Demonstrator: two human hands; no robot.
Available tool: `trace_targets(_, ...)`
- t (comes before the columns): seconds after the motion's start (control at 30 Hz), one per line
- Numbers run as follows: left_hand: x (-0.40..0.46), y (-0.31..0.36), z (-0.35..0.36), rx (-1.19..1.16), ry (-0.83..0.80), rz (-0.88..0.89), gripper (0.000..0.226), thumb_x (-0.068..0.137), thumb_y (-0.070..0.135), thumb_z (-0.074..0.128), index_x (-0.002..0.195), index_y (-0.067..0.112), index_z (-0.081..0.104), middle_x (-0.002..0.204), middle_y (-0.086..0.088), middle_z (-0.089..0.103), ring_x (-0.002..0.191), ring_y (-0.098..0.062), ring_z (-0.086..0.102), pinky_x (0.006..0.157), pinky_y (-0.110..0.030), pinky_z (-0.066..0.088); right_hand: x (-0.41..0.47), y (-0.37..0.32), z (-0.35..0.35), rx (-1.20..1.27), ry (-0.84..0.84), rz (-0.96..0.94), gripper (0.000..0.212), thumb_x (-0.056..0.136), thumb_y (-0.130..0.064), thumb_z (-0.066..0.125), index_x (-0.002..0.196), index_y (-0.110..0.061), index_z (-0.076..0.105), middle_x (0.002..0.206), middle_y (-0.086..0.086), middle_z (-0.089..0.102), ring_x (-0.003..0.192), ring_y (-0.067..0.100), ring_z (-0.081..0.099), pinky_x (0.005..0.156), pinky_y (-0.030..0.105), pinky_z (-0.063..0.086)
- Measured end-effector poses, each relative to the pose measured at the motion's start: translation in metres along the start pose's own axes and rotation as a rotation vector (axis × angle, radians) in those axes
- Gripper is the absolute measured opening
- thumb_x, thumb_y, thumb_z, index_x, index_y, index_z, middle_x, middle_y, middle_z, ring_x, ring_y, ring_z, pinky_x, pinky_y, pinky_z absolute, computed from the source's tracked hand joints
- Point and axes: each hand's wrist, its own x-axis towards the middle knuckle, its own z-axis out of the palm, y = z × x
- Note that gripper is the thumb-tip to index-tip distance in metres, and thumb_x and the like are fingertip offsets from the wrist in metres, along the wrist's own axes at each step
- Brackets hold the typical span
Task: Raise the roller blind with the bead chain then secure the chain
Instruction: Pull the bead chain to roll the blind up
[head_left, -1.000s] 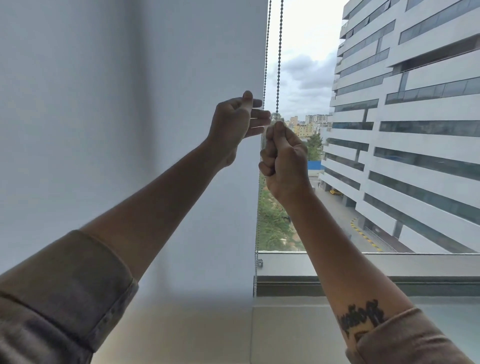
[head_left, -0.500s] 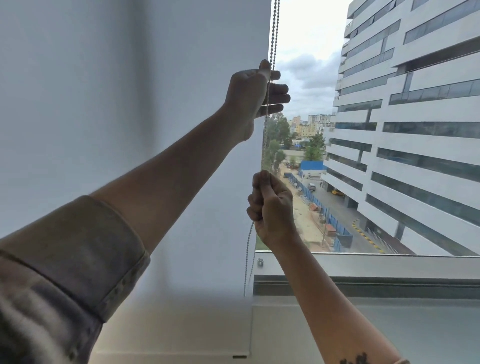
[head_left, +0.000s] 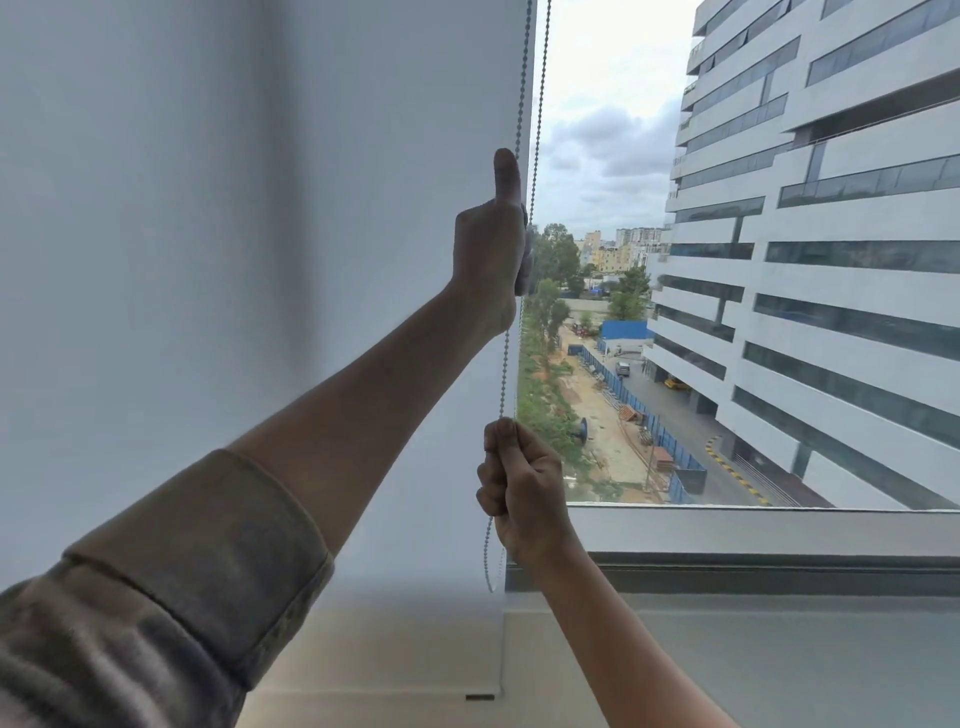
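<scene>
Bead chain (head_left: 503, 374), by window edge beside blind (head_left: 260, 260): we clench left hand (head_left: 491, 244) high w/ thumb up, right hand (head_left: 519, 483) fisted low on same strand, prob. for alternating pulls.

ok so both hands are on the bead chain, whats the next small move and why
Probably pull down with the left hand, which grips the bead chain high up, while the right hand, already low near the sill, lets go and reaches above it. The roller blind hangs almost to the sill, so there is much to raise.
</scene>
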Motion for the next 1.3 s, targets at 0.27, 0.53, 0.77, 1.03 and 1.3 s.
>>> trace_targets(0.27,-0.018,-0.033,-0.009,0.05,-0.007,0.183,0.077,0.111,0.057,0.044,0.038,0.03,0.039,0.04,0.007,0.032,0.031,-0.01,0.026,0.041,-0.02,0.026,0.029,-0.03,-0.018,-0.129,0.025,0.035,0.056,0.113,-0.042,0.039,0.098,0.0,0.074,0.081,0.011,0.069,0.07,0.023,0.062,0.069,0.036,0.05)
trace_targets(0.53,-0.04,-0.081,-0.018,0.028,0.021,0.146,0.067,0.113,0.052,0.046,0.056,0.021,0.063,0.045,0.006,0.047,0.035,-0.012,0.035,0.042,-0.025,0.028,0.097,-0.142,0.024,-0.162,0.013,-0.09,0.045,0.116,-0.033,0.04,0.105,-0.004,0.072,0.082,0.004,0.077,0.073,0.014,0.073,0.073,0.033,0.057)
trace_targets(0.77,-0.056,-0.124,-0.022,0.088,0.036,0.098,0.072,0.113,0.05,0.045,0.066,-0.003,0.038,0.052,-0.008,0.027,0.033,-0.012,0.028,0.042,-0.021,0.024,0.123,-0.207,0.08,-0.119,-0.016,-0.116,0.041,0.116,-0.029,0.041,0.112,0.001,0.069,0.088,0.016,0.076,0.069,0.026,0.07,0.065,0.034,0.059)
trace_targets(1.03,-0.07,-0.152,-0.029,0.074,0.034,0.026,0.078,0.112,0.052,0.045,0.07,-0.01,0.027,0.057,-0.008,0.021,0.04,-0.016,0.02,0.045,-0.025,0.018,0.129,-0.215,0.097,-0.101,0.102,-0.157,0.034,0.112,-0.023,0.046,0.098,-0.004,0.071,0.065,0.003,0.058,0.044,0.013,0.033,0.044,0.025,0.025)
trace_targets(1.3,-0.088,-0.17,-0.031,0.105,0.011,-0.017,0.077,0.112,0.052,0.047,0.07,-0.009,0.027,0.061,-0.016,0.028,0.049,-0.022,0.025,0.05,-0.038,0.021,0.113,-0.184,0.085,-0.099,0.167,-0.267,0.04,0.108,-0.011,0.049,0.07,-0.013,0.057,0.048,-0.007,0.035,0.042,0.011,0.021,0.043,0.02,0.018)
